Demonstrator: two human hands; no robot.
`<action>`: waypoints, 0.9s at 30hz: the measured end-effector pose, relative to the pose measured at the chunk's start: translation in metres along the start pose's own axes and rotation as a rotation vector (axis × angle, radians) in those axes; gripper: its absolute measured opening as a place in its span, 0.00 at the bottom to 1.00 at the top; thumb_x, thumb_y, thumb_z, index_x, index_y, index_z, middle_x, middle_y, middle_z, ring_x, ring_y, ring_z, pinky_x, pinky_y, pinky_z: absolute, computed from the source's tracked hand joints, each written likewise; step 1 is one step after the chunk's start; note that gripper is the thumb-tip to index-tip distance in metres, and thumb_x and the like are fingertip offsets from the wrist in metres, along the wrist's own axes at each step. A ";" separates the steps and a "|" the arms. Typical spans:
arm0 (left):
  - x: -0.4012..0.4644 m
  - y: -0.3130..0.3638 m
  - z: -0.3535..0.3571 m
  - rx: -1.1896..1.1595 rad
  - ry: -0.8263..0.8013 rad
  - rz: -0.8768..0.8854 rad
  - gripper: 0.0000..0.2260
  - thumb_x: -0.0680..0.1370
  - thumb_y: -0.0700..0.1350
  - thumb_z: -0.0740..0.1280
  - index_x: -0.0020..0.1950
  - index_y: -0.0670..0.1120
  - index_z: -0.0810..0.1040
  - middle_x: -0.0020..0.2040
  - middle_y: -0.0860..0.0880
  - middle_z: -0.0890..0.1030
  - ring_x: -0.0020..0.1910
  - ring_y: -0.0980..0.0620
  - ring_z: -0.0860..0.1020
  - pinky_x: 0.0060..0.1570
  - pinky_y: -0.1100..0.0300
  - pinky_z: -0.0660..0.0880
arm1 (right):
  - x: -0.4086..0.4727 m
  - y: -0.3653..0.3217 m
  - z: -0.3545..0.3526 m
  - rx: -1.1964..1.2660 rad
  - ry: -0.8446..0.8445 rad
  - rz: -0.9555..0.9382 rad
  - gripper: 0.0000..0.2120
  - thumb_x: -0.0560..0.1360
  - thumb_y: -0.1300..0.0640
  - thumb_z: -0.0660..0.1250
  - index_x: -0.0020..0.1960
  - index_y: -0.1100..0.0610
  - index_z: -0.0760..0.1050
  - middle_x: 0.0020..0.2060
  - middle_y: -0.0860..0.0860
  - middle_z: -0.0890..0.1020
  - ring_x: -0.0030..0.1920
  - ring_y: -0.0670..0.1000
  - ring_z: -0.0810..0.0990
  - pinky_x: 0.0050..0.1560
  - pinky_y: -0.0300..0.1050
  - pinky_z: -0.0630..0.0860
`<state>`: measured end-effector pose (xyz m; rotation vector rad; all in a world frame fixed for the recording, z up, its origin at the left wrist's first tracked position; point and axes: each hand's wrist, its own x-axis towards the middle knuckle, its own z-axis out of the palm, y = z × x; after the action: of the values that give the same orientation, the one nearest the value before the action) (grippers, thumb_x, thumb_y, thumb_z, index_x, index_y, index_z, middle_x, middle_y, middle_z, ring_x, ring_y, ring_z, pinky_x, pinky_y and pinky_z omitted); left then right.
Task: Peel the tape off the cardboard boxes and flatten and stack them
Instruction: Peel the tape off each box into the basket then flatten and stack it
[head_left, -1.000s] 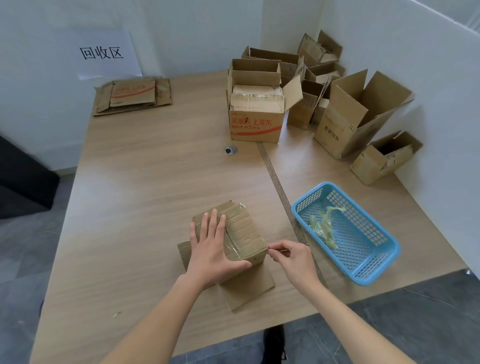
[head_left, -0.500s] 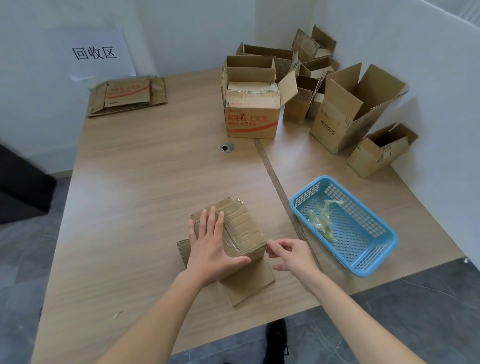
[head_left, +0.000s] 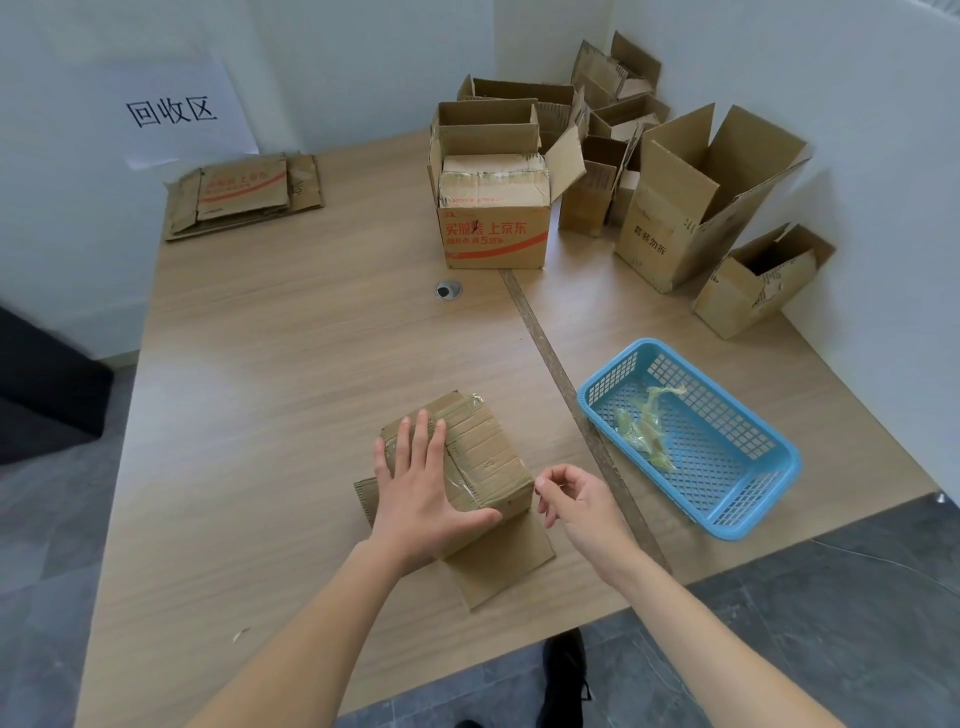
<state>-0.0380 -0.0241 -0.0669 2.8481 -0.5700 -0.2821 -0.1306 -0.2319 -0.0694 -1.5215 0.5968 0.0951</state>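
A small taped cardboard box (head_left: 483, 452) lies near the table's front edge, its flaps spread flat beneath it. Clear tape (head_left: 460, 480) runs across its top. My left hand (head_left: 426, 488) presses flat on the box's top, fingers straight and thumb along the near edge. My right hand (head_left: 576, 499) hovers just right of the box's near right corner. Its fingers are curled and the thumb and forefinger sit close together. Whether they pinch a thin strip of clear tape cannot be seen.
A blue basket (head_left: 753, 499) holding crumpled tape (head_left: 647, 426) sits to the right. Flattened boxes (head_left: 244, 195) are stacked at the far left under a wall sign. Several open boxes (head_left: 493, 208) crowd the far right corner. A dark strip (head_left: 550, 353) runs down the table.
My right hand left the box's near right corner and moved slightly right, its fingers more curled. My left hand stayed pressed on the box. The view shifted a little.
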 end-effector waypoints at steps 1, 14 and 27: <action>0.000 0.000 0.000 0.000 -0.003 -0.003 0.61 0.60 0.82 0.60 0.83 0.52 0.43 0.83 0.52 0.37 0.79 0.53 0.30 0.76 0.42 0.30 | -0.003 -0.001 0.002 -0.052 0.014 -0.034 0.05 0.80 0.57 0.68 0.47 0.57 0.79 0.33 0.48 0.80 0.34 0.47 0.78 0.39 0.38 0.76; 0.003 -0.002 0.006 0.017 -0.002 0.005 0.63 0.59 0.85 0.58 0.83 0.52 0.43 0.83 0.52 0.36 0.79 0.52 0.30 0.75 0.42 0.28 | -0.017 -0.013 -0.009 -0.275 0.068 -0.200 0.04 0.79 0.49 0.70 0.49 0.49 0.82 0.47 0.43 0.84 0.48 0.41 0.83 0.47 0.34 0.77; -0.016 0.019 -0.001 -0.006 0.010 -0.099 0.45 0.75 0.76 0.44 0.82 0.47 0.50 0.80 0.45 0.52 0.77 0.45 0.51 0.72 0.41 0.54 | 0.016 -0.030 -0.003 -0.409 0.275 -0.247 0.11 0.78 0.54 0.73 0.41 0.49 0.73 0.39 0.44 0.83 0.43 0.38 0.81 0.44 0.42 0.77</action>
<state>-0.0593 -0.0342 -0.0592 2.8745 -0.4260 -0.2853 -0.1053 -0.2418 -0.0493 -2.0144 0.6253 -0.1967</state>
